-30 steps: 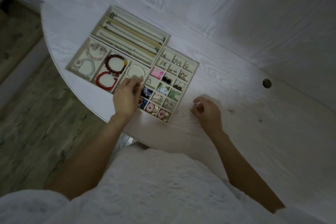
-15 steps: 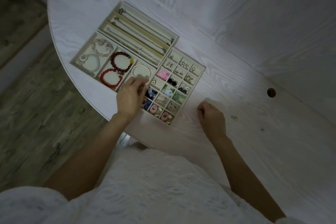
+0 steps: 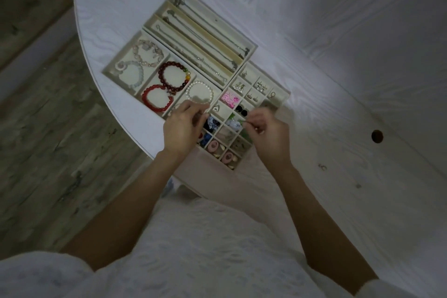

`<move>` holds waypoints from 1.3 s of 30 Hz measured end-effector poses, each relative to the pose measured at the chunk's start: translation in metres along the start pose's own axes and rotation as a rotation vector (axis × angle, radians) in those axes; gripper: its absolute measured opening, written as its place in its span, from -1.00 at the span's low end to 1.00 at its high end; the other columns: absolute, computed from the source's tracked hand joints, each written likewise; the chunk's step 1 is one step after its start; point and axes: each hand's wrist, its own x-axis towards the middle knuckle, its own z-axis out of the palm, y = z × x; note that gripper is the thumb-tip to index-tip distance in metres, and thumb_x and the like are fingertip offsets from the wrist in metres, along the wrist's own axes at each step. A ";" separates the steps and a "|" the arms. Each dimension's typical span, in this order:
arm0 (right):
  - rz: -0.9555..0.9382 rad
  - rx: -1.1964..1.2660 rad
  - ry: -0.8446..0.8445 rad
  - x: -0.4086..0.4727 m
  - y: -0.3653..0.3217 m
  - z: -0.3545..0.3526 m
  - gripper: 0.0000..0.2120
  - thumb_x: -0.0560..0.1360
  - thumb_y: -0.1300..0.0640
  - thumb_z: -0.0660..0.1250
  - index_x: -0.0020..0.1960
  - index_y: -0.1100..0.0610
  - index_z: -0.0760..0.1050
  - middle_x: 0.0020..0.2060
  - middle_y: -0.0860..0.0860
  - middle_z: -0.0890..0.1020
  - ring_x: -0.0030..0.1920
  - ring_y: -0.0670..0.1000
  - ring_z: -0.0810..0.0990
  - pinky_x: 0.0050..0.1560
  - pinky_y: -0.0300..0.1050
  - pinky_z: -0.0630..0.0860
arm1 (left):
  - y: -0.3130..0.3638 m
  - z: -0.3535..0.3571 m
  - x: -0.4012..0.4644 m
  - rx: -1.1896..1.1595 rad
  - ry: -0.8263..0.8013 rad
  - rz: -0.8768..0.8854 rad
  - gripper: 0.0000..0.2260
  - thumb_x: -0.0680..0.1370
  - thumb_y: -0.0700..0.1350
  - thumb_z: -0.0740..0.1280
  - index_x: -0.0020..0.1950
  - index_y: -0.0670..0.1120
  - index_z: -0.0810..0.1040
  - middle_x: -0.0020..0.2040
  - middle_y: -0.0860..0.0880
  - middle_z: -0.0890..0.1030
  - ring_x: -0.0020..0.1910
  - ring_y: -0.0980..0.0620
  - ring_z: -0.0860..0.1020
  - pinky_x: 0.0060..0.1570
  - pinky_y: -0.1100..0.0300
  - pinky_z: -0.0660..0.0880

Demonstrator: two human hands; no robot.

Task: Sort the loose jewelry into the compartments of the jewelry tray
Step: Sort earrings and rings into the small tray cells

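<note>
White table (image 3: 314,60), rounded edge; jewelry tray (image 3: 251,52) sits near that edge, small-compartment corner nearly at the rim. Risk: a nudge from either wrist could shift the tray toward the drop. Long slots hold chains (image 3: 205,31); the square sections hold bead bracelets, red bracelet (image 3: 157,98) and pearl bracelet (image 3: 200,92) among them. Small grid is mostly filled already, so a piece released from above could land in the wrong cell or bounce out. Left hand (image 3: 181,128) hovers over the grid's left side, fingers curled as if pinching; what it holds, if anything, cannot be told. Right hand (image 3: 268,133) is over the grid's right side, fingertips pinched on something tiny, too small to identify. Dim light makes a slip likely. One loose piece (image 3: 322,167) lies on the table well right of the tray, easy to miss or brush off.
</note>
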 end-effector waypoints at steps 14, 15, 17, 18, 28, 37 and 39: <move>-0.219 -0.308 -0.068 0.033 -0.010 0.039 -0.90 0.47 0.24 0.37 -0.06 0.13 0.65 -0.19 0.04 0.69 -0.20 0.02 0.64 -0.16 -0.02 0.60 | 0.000 -0.002 0.003 0.007 -0.002 -0.011 -0.82 0.49 -0.13 0.43 0.09 -0.05 0.66 -0.06 -0.05 0.62 -0.17 -0.03 0.60 -0.28 0.29 0.36; -0.224 -0.340 -0.049 0.033 -0.011 0.038 -0.90 0.48 0.23 0.36 -0.07 0.13 0.65 -0.20 0.05 0.69 -0.21 0.04 0.64 -0.20 -0.02 0.60 | 0.000 -0.002 0.003 0.007 -0.003 -0.011 -0.82 0.49 -0.13 0.43 0.09 -0.05 0.65 -0.07 -0.05 0.62 -0.17 -0.03 0.60 -0.28 0.29 0.36; -0.231 -0.386 0.007 0.034 -0.010 0.034 -0.91 0.48 0.24 0.36 -0.10 0.15 0.65 -0.22 0.06 0.68 -0.22 0.07 0.63 -0.25 -0.06 0.58 | 0.000 -0.002 0.003 0.004 -0.003 -0.013 -0.82 0.49 -0.13 0.42 0.09 -0.05 0.65 -0.06 -0.04 0.62 -0.17 -0.02 0.59 -0.28 0.30 0.36; -0.237 -0.406 0.032 0.034 -0.010 0.032 -0.92 0.47 0.25 0.36 -0.12 0.15 0.64 -0.22 0.06 0.67 -0.20 0.07 0.62 -0.24 -0.11 0.55 | 0.000 -0.003 0.003 0.003 -0.002 -0.013 -0.82 0.50 -0.13 0.42 0.09 -0.05 0.65 -0.06 -0.04 0.62 -0.17 -0.02 0.59 -0.28 0.30 0.36; -0.242 -0.598 -0.224 0.043 -0.020 0.041 -0.92 0.47 0.13 0.38 -0.13 0.08 0.65 -0.06 0.05 0.53 0.04 0.05 0.40 0.03 -0.12 0.37 | -0.001 -0.002 0.004 0.008 -0.022 -0.019 -0.82 0.51 -0.11 0.40 0.10 -0.06 0.65 -0.08 -0.05 0.61 -0.20 -0.01 0.57 -0.31 0.28 0.36; -0.266 -0.662 -0.337 0.042 -0.018 0.037 -0.79 0.53 0.04 0.26 0.01 0.10 0.62 -0.05 0.03 0.46 0.07 0.05 0.35 0.05 -0.13 0.28 | -0.002 -0.001 0.004 -0.010 -0.008 -0.007 -0.82 0.50 -0.12 0.41 0.09 -0.08 0.65 -0.11 -0.05 0.60 -0.23 0.00 0.57 -0.34 0.29 0.36; -0.252 -0.654 -0.369 0.045 -0.019 0.036 -0.79 0.53 0.01 0.28 0.02 0.08 0.62 -0.03 0.01 0.46 0.08 0.03 0.33 0.05 -0.16 0.25 | -0.002 -0.001 0.004 -0.009 -0.014 -0.009 -0.82 0.50 -0.11 0.41 0.09 -0.07 0.65 -0.11 -0.05 0.60 -0.23 0.00 0.57 -0.34 0.28 0.37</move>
